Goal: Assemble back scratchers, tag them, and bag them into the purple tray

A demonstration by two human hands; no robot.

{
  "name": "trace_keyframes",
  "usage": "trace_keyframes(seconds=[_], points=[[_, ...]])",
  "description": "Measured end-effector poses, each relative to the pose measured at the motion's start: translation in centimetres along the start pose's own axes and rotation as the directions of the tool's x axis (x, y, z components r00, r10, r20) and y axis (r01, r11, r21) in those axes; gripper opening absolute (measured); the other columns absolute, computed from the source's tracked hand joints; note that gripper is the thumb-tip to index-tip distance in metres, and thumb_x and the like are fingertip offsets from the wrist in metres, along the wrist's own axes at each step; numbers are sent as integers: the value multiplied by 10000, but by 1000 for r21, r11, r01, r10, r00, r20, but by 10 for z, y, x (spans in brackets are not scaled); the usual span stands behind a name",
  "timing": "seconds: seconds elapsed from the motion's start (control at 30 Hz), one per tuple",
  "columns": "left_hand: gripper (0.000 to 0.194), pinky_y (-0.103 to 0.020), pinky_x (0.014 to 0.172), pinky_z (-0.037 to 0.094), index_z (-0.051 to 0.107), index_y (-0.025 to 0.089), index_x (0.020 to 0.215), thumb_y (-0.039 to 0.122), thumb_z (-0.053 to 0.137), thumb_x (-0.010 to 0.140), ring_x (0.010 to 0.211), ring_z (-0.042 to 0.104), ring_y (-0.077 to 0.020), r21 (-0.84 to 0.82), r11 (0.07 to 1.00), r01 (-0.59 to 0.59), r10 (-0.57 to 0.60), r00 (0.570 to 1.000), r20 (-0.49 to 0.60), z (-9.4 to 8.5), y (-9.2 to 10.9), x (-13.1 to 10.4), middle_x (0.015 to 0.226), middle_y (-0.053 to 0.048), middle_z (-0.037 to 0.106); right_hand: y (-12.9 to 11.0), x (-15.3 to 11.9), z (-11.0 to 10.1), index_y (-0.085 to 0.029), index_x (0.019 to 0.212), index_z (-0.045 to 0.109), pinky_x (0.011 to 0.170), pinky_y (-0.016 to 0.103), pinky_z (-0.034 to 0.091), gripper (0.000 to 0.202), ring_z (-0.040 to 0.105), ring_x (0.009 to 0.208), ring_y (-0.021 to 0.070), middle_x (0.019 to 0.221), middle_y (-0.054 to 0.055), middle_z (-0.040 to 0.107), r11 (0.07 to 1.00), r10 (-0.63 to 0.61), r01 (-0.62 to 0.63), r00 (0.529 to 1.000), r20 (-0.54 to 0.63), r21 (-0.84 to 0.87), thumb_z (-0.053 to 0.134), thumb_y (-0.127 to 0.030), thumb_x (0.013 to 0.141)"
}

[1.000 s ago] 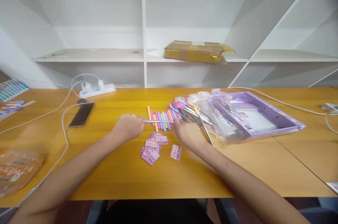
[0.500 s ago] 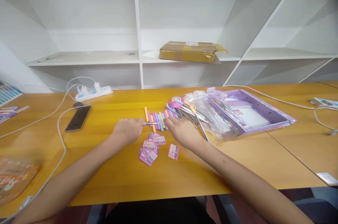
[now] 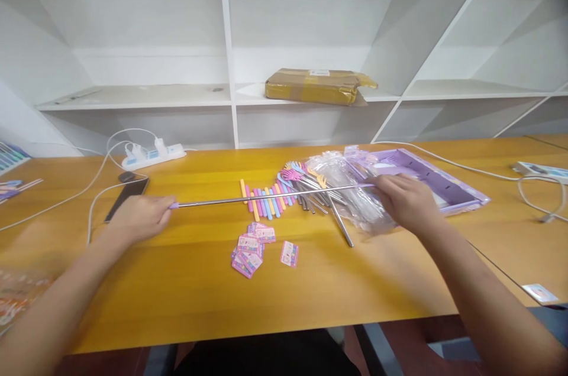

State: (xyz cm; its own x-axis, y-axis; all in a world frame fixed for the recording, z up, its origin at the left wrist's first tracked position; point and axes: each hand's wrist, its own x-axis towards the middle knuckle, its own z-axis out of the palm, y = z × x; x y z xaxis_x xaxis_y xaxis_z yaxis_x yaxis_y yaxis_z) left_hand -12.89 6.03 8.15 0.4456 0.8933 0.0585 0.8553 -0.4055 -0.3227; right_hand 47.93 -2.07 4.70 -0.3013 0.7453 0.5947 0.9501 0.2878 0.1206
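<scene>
Stretched between my two hands is a long telescopic back scratcher (image 3: 266, 196), a thin metal rod with purple ends. My left hand (image 3: 141, 217) is closed round its left end, and my right hand (image 3: 404, 198) grips the right end, hiding the tip. Beneath the rod lies a row of pink, yellow, blue and purple handle sleeves (image 3: 265, 208). Right of these is a heap of metal rods with small coloured hand-shaped heads (image 3: 298, 172). One loose rod (image 3: 341, 223) points toward the front. Nearer me lie a pile of pink cards (image 3: 248, 250) and a single card (image 3: 289, 253).
Clear plastic bags (image 3: 350, 187) lie against a purple box (image 3: 457, 191) on the right. At the back left are a power strip (image 3: 153, 156) with cables and a phone (image 3: 128, 195). A taped cardboard box (image 3: 317, 86) sits on the white shelf (image 3: 177, 97).
My hands have moved far apart, left hand leftward and right hand rightward. The back scratcher's rod between them has been pulled out from short to long.
</scene>
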Motion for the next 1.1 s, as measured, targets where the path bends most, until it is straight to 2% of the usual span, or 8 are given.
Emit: trace_keyframes(seconds=[0.1,0.17,0.3,0.4,0.67,0.9,1.0,1.1], points=[[309,-298,651,358,653,223,842,291,376,959,752,683,-230,2,996,85,-84,993,-81,3,-26,-19,788,-71,757,29,-22,-21,-210,992,719,802,316,438,284,680,826,218,857,109,767,990,130,-131,991,-18,-44,460,-315,1040],[297,-296,678,362,642,229,831,291,379,955,769,679,-225,-28,998,56,-58,996,-67,5,-34,-28,806,-60,765,36,-34,-28,-228,1022,714,831,325,453,268,695,879,236,904,118,775,982,185,-185,983,-5,-43,474,-346,1027],[308,-307,667,338,634,228,850,291,353,961,765,669,-239,-33,999,32,-32,999,-6,5,-33,-32,819,-78,771,33,-48,-28,-241,1076,699,814,334,463,252,702,899,251,966,118,778,974,223,-222,974,32,-34,493,-371,1011],[308,-308,651,310,620,231,835,282,341,954,750,665,-234,-27,999,31,-31,999,-31,5,-26,-31,772,-64,750,31,-53,-23,-237,1126,672,756,330,456,241,701,851,250,907,100,772,957,288,-286,957,32,-55,505,-359,1001],[285,-305,649,293,588,234,822,315,350,955,733,643,-244,-77,997,-13,8,998,-68,18,-20,-24,748,-59,713,33,-57,-18,-256,830,581,585,312,336,276,647,726,254,803,70,721,827,547,-521,833,87,-210,424,-437,967],[269,-296,665,301,620,232,873,320,377,948,739,645,-244,-73,997,39,-39,999,2,21,-19,-16,762,-50,711,23,-32,-18,-222,884,571,604,319,297,319,619,713,243,844,136,720,740,659,-556,712,243,-379,382,-401,1068],[319,-312,665,338,676,228,938,340,378,955,740,662,-272,-92,988,127,-122,991,60,17,0,-4,803,-69,746,6,-6,-7,-183,962,607,621,324,292,308,641,734,244,890,165,731,768,630,-508,709,316,-390,373,-341,1084],[400,-352,666,393,728,213,993,354,354,977,777,707,-315,-161,978,135,-111,983,146,11,48,18,896,-127,786,-49,26,18,-143,1056,624,626,312,301,251,652,709,224,858,142,727,876,480,-385,757,444,-291,387,-228,1063]])
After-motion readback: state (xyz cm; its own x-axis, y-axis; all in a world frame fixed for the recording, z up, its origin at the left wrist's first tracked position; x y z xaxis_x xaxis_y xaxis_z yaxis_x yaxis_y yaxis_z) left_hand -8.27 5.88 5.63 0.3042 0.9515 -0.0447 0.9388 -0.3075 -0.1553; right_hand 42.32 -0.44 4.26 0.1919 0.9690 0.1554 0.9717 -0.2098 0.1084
